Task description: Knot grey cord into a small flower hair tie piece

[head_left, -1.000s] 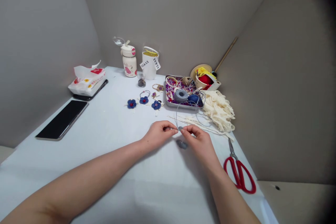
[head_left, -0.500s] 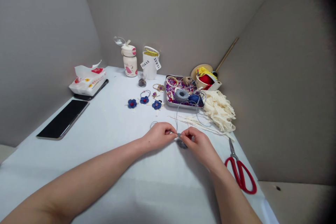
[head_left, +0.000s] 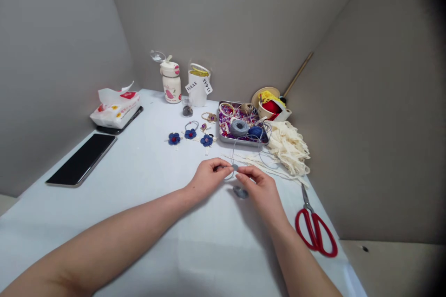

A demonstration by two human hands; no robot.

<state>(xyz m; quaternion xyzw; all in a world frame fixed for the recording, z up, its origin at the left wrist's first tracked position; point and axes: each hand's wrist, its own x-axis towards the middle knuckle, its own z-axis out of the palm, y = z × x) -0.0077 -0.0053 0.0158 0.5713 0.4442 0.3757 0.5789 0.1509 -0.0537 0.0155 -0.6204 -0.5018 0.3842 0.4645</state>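
My left hand (head_left: 209, 178) and my right hand (head_left: 259, 186) meet above the white table (head_left: 139, 222), their fingertips pinching a thin grey cord (head_left: 230, 172). The cord forms a small loop below the left fingers. A small grey disc (head_left: 235, 167) sits on it, right at my right fingertips. Just below my hands, a grey rounded piece (head_left: 240, 192), perhaps felt, lies on the table, untouched. Further up the cord runs towards a metal tray (head_left: 223, 130) holding a grey yarn ball (head_left: 239, 127) and a blue yarn ball (head_left: 256, 132).
Several blue fabric flowers (head_left: 190, 133) lie left of the tray, and cream lace (head_left: 288, 146) lies right of it. Red-handled scissors (head_left: 315, 232) sit near the right edge. A black phone (head_left: 81, 160), tissue packet (head_left: 114, 110), bottle (head_left: 171, 84) and white cup (head_left: 197, 88) stand further off.
My hands have drawn slightly up the picture and apart. The cord loop has shifted from left of my left hand to beneath its fingers, and the small grey disc has risen with my fingertips.
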